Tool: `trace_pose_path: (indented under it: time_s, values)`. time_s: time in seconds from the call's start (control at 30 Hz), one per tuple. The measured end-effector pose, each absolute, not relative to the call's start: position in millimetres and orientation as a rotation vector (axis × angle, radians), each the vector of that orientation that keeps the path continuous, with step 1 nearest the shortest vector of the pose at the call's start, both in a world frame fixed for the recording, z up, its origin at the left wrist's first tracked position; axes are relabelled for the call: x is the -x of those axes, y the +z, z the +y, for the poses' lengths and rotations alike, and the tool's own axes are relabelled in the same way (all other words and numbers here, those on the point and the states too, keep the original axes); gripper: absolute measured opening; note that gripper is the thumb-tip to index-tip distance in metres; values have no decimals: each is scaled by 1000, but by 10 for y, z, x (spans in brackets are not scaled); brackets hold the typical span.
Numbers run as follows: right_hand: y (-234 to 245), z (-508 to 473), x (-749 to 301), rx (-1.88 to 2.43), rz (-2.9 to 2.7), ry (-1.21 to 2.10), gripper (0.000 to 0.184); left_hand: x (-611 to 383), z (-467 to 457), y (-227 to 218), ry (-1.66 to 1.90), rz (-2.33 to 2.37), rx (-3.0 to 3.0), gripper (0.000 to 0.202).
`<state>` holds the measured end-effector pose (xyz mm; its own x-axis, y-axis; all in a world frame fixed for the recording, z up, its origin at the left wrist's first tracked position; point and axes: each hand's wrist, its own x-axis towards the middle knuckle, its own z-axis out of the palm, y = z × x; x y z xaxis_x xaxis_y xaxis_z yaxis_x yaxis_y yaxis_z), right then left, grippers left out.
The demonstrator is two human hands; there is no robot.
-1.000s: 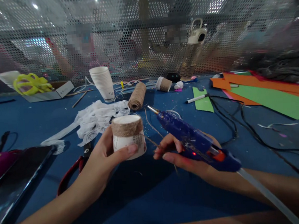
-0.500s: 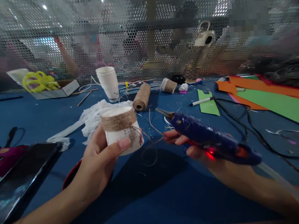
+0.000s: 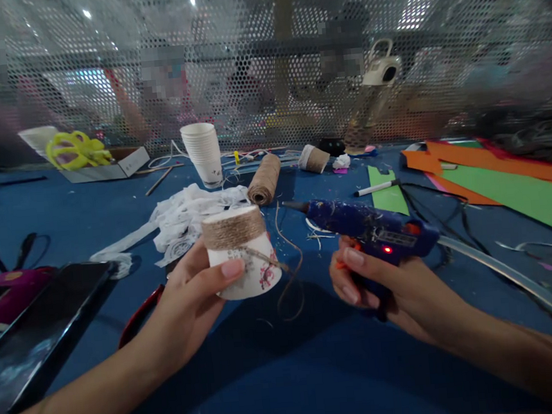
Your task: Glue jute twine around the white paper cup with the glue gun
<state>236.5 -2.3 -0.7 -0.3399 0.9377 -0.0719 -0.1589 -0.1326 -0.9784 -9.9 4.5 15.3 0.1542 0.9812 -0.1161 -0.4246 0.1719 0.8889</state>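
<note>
My left hand (image 3: 196, 291) grips a paper cup (image 3: 243, 277), held upside down and slightly tilted above the table. Brown twine (image 3: 234, 228) is wound in a band around the cup's upper part, and a loose length of it dangles in a loop on the cup's right. In my right hand (image 3: 374, 279) is a blue hot glue gun (image 3: 369, 221), its red light on. The nozzle points left toward the cup, apart from it, and a glue stick (image 3: 503, 267) sticks out of the back. Behind the cup lies a roll of twine (image 3: 264, 179).
White lace ribbon (image 3: 180, 218) is heaped behind my left hand. A phone (image 3: 49, 323) lies at left. Farther back are stacked paper cups (image 3: 202, 155), yellow scissors (image 3: 75, 150) in a box and a twine-wrapped cup (image 3: 314, 158). Coloured paper (image 3: 520, 189), a marker (image 3: 377, 188) and cables are at right.
The cup has shifted a little right and lower, tilting more. My right hand has turned the glue gun more level and wrapped its fingers around the handle.
</note>
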Motion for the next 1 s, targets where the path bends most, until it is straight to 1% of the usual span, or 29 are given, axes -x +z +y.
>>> trace_pose_path:
  time_s: [0.1,0.2,0.27,0.37,0.5,0.57,0.63,0.73,0.83,0.93,1.0]
  values:
    - [-25,-22,-2376,901,-1203,1735,45,102,48,148,1186,851,-839,68]
    - [-24,-25,-2391,907,-1268,1716,48,100,49,150,1166,808,-850,68]
    - [-17,-32,-2397,860,-1336,1697,39,95,49,158,1148,817,-847,69]
    - [-12,-49,-2407,847,-1404,1667,31,91,49,162,1143,792,-844,62]
    - [-9,-77,-2436,1079,-1527,1541,41,96,51,136,1123,769,-873,42]
    - [-3,-89,-2447,1178,-1585,1480,47,99,49,123,1116,781,-888,38]
    - [4,-95,-2448,1257,-1634,1421,52,99,45,120,1117,796,-875,45]
    - [4,-91,-2441,1370,-1683,1317,52,95,41,128,1120,825,-835,58]
    - [-16,-86,-2450,1429,-1713,1240,51,100,40,128,1116,833,-830,57]
    - [-40,-100,-2471,1506,-1716,1224,53,114,37,111,1101,829,-833,61]
    - [-42,-115,-2475,1558,-1705,1226,49,117,36,102,1093,825,-829,61]
